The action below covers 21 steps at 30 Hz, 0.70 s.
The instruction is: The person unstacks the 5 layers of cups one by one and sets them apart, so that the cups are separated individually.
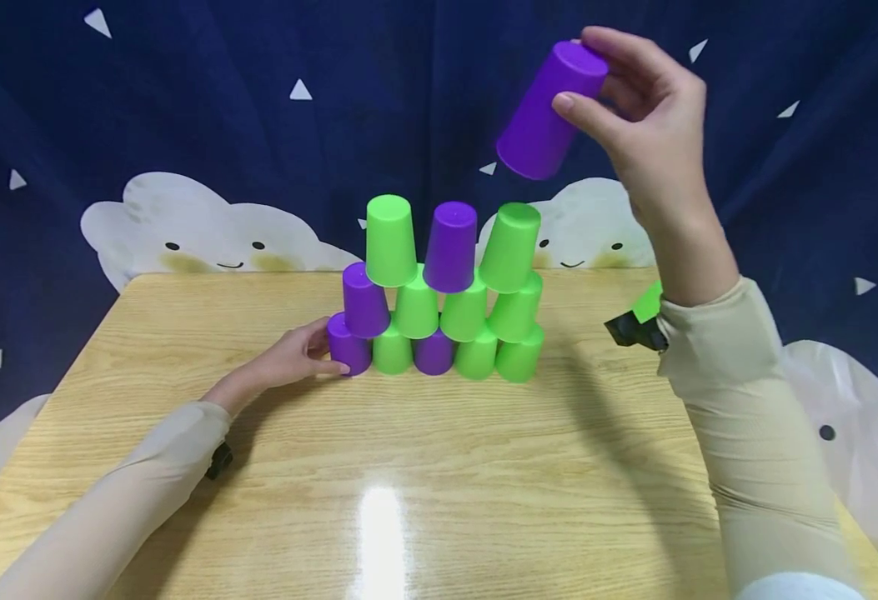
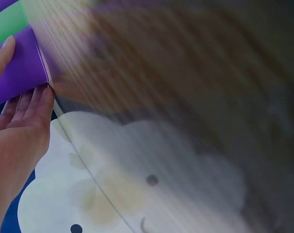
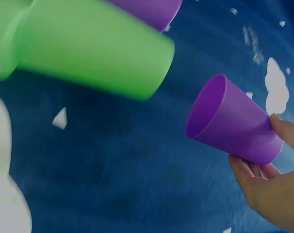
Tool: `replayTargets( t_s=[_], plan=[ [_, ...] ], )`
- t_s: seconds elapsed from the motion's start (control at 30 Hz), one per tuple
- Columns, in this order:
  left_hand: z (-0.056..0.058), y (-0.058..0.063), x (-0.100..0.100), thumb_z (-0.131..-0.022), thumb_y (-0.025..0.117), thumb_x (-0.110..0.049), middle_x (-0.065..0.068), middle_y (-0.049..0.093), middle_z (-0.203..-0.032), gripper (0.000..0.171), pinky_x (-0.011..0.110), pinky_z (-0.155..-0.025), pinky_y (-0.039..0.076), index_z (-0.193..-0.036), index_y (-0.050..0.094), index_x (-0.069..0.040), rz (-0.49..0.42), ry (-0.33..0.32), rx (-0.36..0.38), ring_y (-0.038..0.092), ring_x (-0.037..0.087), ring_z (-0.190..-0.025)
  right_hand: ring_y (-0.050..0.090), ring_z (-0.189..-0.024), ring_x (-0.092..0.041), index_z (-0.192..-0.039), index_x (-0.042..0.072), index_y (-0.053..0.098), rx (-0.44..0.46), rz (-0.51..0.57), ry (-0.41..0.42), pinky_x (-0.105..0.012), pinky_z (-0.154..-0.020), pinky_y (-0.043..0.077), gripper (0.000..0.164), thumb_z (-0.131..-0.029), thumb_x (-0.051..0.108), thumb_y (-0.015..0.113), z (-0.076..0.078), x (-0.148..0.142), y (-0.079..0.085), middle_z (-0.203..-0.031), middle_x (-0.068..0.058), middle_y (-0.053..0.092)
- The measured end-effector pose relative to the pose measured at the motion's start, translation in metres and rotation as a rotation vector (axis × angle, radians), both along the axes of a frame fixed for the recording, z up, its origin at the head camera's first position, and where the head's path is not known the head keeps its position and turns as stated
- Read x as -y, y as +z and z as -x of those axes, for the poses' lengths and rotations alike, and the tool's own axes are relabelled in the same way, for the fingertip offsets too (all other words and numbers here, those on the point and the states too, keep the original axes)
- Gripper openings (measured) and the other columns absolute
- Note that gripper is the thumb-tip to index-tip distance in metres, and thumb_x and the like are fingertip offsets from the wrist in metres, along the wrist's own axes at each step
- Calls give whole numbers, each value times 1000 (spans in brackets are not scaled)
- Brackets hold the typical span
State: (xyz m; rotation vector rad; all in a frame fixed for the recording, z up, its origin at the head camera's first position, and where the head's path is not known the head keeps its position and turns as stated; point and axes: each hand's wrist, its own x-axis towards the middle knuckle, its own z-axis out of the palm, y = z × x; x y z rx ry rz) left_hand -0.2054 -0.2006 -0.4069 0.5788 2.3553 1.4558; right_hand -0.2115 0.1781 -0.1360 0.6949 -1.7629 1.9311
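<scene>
My right hand [image 1: 652, 117] holds a purple cup [image 1: 547, 117] near its narrow closed end, thumb on one side and fingers on the other. The cup is tilted, its mouth facing down and left, above the stack's right side. In the right wrist view the cup's open rim [image 3: 207, 107] shows. My left hand [image 1: 292, 358] is around the bottom-left purple cup [image 1: 348, 346], with its thumb in front and fingers behind. Upside-down cups form three tiers. On the top tier are a left green cup [image 1: 389, 242], a middle purple cup [image 1: 451, 247] and a right green cup [image 1: 510, 250].
The stack stands on a wooden table [image 1: 439, 467] towards its back edge. Behind hangs a dark blue curtain [image 1: 206, 100] with white triangles and smiling clouds. A black device with a green patch [image 1: 637, 327] is at my right wrist.
</scene>
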Motion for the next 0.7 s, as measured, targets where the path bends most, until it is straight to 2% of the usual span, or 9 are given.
replayTargets(
  t_s=[0.13, 0.33, 0.47, 0.6, 0.7],
  plan=[
    [0, 0, 1, -87, 76, -12, 23, 44, -147, 82, 51, -113, 32, -152, 28, -1, -2, 1, 1, 42, 39, -135, 59, -112, -27, -124, -1, 64, 8, -9, -88, -30, -101, 48, 45, -80, -9, 75, 5, -23, -9, -121, -15, 60],
    [-1, -1, 1, -87, 76, -11, 24, 44, -146, 81, 51, -113, 32, -151, 29, 1, 5, 4, -7, 42, 40, -134, 61, -110, -22, -125, 0, 64, 104, -42, -204, -26, -100, 48, 49, -78, -5, 78, 15, -52, -36, -120, -12, 61],
    [-1, -1, 0, -87, 76, -11, 24, 43, -147, 82, 52, -113, 32, -152, 28, 1, 3, 7, -4, 42, 40, -134, 62, -107, -16, -128, 4, 63, 172, -199, -368, -24, -98, 49, 51, -80, -1, 79, 24, -74, -67, -121, -10, 61],
    [-2, 0, -1, -87, 76, -11, 24, 43, -147, 81, 51, -113, 32, -152, 28, 0, 0, 9, 5, 42, 40, -134, 61, -110, -14, -133, 5, 60, 258, -369, -525, -24, -98, 49, 53, -83, 7, 78, 33, -96, -103, -126, -11, 59],
    [-3, 0, -2, -87, 76, -10, 24, 44, -146, 81, 51, -113, 32, -152, 28, 1, -7, 4, 7, 42, 40, -134, 61, -114, -18, -133, 2, 58, 291, -439, -596, -25, -97, 49, 54, -84, 10, 79, 36, -109, -128, -128, -14, 58]
  ],
)
